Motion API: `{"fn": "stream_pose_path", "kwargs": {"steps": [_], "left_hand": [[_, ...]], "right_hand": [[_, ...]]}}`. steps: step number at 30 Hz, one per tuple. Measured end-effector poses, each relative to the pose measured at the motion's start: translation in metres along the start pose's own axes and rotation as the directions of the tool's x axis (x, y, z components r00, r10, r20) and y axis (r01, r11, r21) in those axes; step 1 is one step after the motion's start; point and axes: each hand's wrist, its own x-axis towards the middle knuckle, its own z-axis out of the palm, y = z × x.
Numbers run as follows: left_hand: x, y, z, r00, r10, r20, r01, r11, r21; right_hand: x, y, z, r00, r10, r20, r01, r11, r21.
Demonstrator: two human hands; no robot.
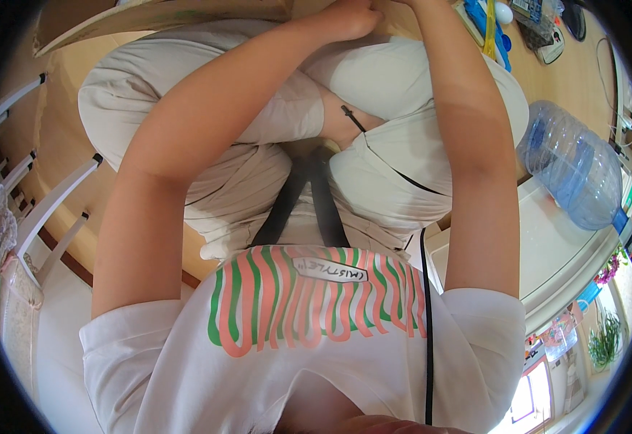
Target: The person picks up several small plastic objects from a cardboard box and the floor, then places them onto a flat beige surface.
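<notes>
At the upper edge, beyond my crossed legs, my left hand [351,19] looks curled closed. Its fingertips are cut off by the frame, so whatever it holds is hidden. My right forearm [468,108] reaches up to the same place, close beside the left hand. The right hand itself lies past the edge. To the left of my left hand, a curved pale board [178,20] with a worn edge extends above my knee. Light trousers [388,79] with a black cord [354,119] cover my folded legs.
Blue and yellow items [491,29] lie at the upper right beside a white ball [503,13] and a white power strip [549,49]. A large clear water jug [573,166] rests by a white rounded surface [558,249]. White furniture legs [59,206] stand at the left.
</notes>
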Motion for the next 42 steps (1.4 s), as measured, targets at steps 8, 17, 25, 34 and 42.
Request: {"fn": "stream_pose_path", "kwargs": {"steps": [8, 17, 25, 34, 42], "left_hand": [[-0.002, 0.024, -0.019, 0.985, -0.091, 0.146, 0.114, 0.981, -0.159], [0.005, 0.029, -0.018, 0.928, -0.335, 0.166, 0.363, 0.912, -0.189], [0.009, 0.018, -0.017, 0.782, -0.525, 0.336, 0.622, 0.617, -0.483], [0.014, 0.033, -0.025, 0.738, -0.553, 0.387, 0.601, 0.279, -0.749], [0.012, -0.007, -0.022, 0.705, -0.66, 0.258, 0.526, 0.243, -0.815]], "right_hand": [[-0.007, -0.018, -0.014, 0.968, 0.249, -0.027, -0.24, 0.952, 0.188], [-0.008, -0.027, -0.022, 0.953, 0.303, -0.005, -0.291, 0.922, 0.254], [-0.003, -0.032, -0.023, 0.954, 0.299, 0.001, -0.289, 0.922, 0.259], [-0.007, -0.003, -0.009, 0.997, 0.08, 0.01, -0.08, 0.997, 0.007], [-0.005, -0.039, -0.047, 0.897, 0.44, -0.044, -0.422, 0.882, 0.209]]}}
